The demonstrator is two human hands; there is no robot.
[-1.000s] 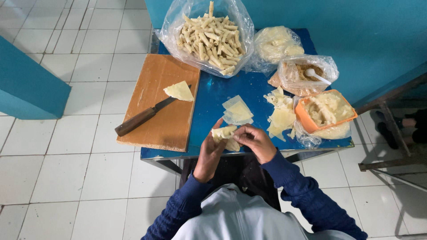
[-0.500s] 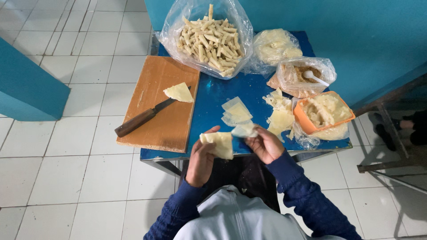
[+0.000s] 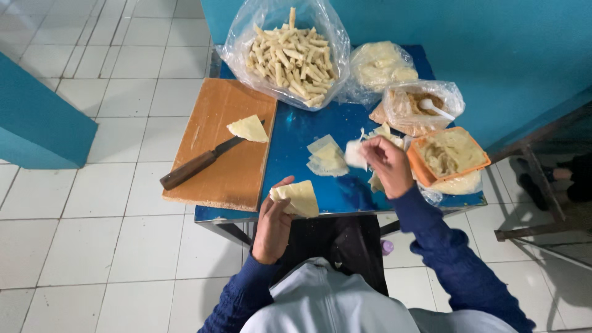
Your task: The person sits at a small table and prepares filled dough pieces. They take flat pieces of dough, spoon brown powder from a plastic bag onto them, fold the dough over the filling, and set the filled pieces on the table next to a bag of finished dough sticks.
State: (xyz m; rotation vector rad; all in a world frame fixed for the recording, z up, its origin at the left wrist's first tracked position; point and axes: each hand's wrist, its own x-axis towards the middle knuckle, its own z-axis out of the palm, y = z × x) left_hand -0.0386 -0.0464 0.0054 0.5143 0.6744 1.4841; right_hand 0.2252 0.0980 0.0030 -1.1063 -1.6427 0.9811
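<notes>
Left hand (image 3: 273,219), palm up at the table's (image 3: 296,132) front edge, cradles a wrapper (image 3: 298,197); right hand (image 3: 385,161), raised mid-table, pinches a white piece (image 3: 355,153).

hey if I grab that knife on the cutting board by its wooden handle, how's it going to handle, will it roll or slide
The knife lies flat on the wooden board, so it probably won't roll. Its thick handle likely makes it handle-heavy. The blade tip sits under the pastry triangle, which may drag along.
</notes>
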